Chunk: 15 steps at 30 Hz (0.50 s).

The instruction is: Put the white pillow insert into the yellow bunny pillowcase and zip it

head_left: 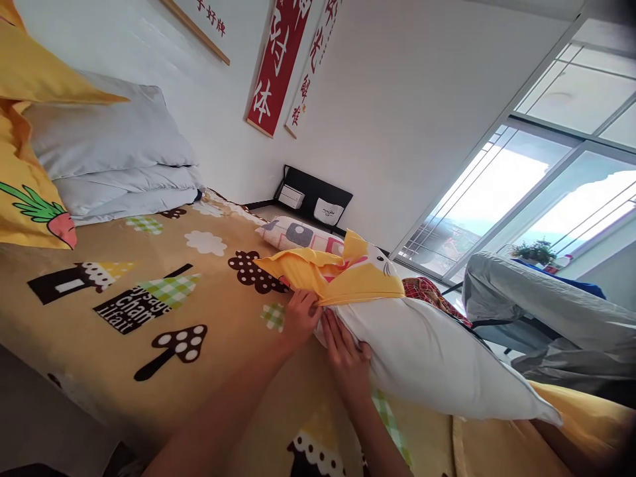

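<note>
A plump white pillow [442,358] lies at a slant above the bed, with one end inside a yellow pillowcase [370,285] that has a cartoon animal face. My left hand [299,318] is closed on the pillowcase's edge, fingers pinching the yellow cloth. Just right of it, my right hand [346,354] grips the near side of the pillow, its fingertips close under the case's opening. The part of the pillow inside the case is hidden, and so is the underside of my right hand's grip.
Beneath is a bed with a tan printed sheet [209,358]. Grey-white pillows or folded bedding [114,146] are stacked at the left, beside yellow cloth with a carrot print [30,205]. A patterned pillow [298,235] lies behind. A grey-covered piece of furniture [546,305] stands by the window [497,185].
</note>
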Each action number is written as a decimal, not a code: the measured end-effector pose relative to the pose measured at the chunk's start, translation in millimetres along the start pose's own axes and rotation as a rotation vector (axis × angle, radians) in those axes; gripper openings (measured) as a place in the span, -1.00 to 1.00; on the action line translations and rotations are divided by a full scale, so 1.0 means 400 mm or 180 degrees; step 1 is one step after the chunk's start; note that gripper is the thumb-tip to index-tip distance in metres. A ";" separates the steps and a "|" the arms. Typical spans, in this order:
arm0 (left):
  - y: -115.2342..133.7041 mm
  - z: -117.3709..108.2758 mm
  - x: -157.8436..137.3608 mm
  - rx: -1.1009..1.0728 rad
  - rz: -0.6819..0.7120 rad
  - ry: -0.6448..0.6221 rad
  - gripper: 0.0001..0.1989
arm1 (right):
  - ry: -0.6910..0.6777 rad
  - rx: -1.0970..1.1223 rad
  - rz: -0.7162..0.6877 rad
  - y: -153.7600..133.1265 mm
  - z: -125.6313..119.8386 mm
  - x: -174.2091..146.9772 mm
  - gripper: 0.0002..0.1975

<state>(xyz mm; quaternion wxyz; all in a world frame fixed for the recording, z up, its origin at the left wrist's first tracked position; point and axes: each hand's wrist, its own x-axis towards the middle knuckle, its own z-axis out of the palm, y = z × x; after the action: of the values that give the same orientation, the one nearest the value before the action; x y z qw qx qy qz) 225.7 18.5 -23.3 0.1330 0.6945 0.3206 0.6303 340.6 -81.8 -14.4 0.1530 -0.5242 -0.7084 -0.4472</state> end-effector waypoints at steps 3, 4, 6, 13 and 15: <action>-0.004 -0.007 -0.013 -0.0231 0.0005 -0.0155 -0.86 | -0.0153 0.0080 -0.0018 0.002 0.023 0.012 -0.36; -0.007 -0.008 -0.019 -0.0249 0.0002 -0.0178 -0.86 | -0.0195 0.0083 -0.0037 0.001 0.030 0.017 -0.38; -0.014 -0.006 -0.032 -0.0205 0.0012 -0.0202 -0.87 | -0.0227 0.0064 -0.0043 -0.001 0.042 0.031 -0.47; -0.057 0.018 -0.057 0.0060 0.0189 -0.0384 -0.85 | -0.0297 0.0106 0.0033 0.001 0.087 0.054 -0.66; -0.076 0.020 -0.061 0.0188 0.0217 -0.0465 -0.87 | -0.0342 0.0177 -0.0084 -0.005 0.090 0.040 -0.62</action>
<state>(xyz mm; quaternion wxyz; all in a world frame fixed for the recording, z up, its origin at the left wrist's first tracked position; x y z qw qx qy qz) 225.1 28.2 -61.9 0.1140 0.7527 0.3046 0.5724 341.4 -43.9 -24.3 0.1233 -0.5336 -0.7346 -0.4006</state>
